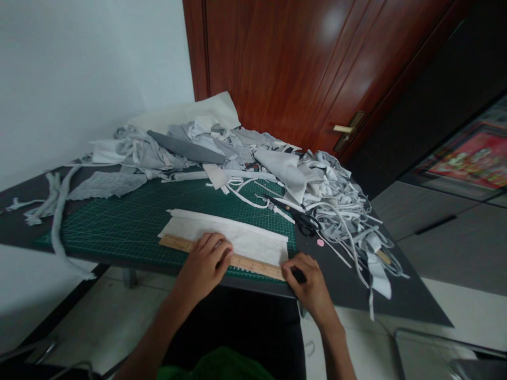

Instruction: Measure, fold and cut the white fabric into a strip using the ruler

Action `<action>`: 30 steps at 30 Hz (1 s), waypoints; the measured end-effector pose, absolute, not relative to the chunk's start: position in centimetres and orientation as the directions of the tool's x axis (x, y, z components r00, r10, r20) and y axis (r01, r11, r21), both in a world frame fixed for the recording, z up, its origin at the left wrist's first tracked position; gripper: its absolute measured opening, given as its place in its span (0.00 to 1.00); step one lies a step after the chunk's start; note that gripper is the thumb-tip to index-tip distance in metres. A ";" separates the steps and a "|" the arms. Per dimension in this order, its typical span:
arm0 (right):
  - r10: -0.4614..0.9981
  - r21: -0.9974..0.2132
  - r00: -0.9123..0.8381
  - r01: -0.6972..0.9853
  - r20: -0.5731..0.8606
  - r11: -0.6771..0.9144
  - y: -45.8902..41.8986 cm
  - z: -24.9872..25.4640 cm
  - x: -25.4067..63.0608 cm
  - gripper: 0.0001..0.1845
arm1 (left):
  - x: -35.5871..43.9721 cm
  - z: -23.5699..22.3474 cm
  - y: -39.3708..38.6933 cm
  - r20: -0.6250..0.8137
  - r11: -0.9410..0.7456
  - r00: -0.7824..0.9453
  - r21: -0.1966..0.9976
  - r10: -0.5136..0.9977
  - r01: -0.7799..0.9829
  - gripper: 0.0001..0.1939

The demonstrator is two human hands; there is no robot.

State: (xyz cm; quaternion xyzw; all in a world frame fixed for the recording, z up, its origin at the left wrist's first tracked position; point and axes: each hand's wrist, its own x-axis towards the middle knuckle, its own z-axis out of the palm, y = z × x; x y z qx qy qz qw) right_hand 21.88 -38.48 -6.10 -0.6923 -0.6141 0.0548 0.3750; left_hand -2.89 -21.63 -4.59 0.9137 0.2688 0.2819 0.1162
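Observation:
A white fabric strip lies flat on a green cutting mat, with a wooden ruler along its near edge. My left hand rests on the ruler near its middle, its fingers curled and touching both ruler and fabric. At the ruler's right end, my right hand pinches with thumb and fingers together. That end and the fabric corner beside it are partly hidden by the fingers. Black-handled scissors lie beyond my right hand, at the mat's right edge.
Grey and white fabric scraps are heaped along the table's back, with another tangled pile at the right. A long fabric cord hangs over the front edge at left. A small pink piece lies near the scissors.

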 end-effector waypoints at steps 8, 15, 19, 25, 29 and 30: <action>0.897 -0.571 0.231 0.820 0.377 0.029 -38.5 -6.2 21.9 0.07 | -8.4 -5.9 -19.7 0.585 -0.769 0.539 0.261 0.607 0.583 0.11; 0.899 -0.569 0.228 0.822 0.375 0.029 -38.5 -6.1 21.9 0.07 | -8.2 -5.9 -20.3 0.597 -0.754 0.506 0.284 0.623 0.593 0.12; 0.893 -0.537 0.211 0.843 0.397 0.040 -38.5 -6.4 21.9 0.06 | -9.2 -6.0 -19.4 0.585 -0.785 0.551 0.279 0.596 0.553 0.12; 0.868 -0.333 0.111 0.940 0.485 0.066 -38.8 -6.3 20.6 0.13 | -11.9 -5.9 -16.7 0.558 -0.794 0.582 0.275 0.591 0.542 0.15; 0.920 -0.330 -0.053 0.924 0.388 0.193 -38.1 -4.9 19.5 0.16 | -12.3 -5.5 -16.0 0.515 -0.783 0.597 0.314 0.615 0.536 0.18; 0.927 -0.338 -0.076 0.918 0.368 0.210 -37.9 -4.5 19.3 0.17 | -12.2 -5.5 -16.0 0.508 -0.777 0.593 0.324 0.624 0.540 0.18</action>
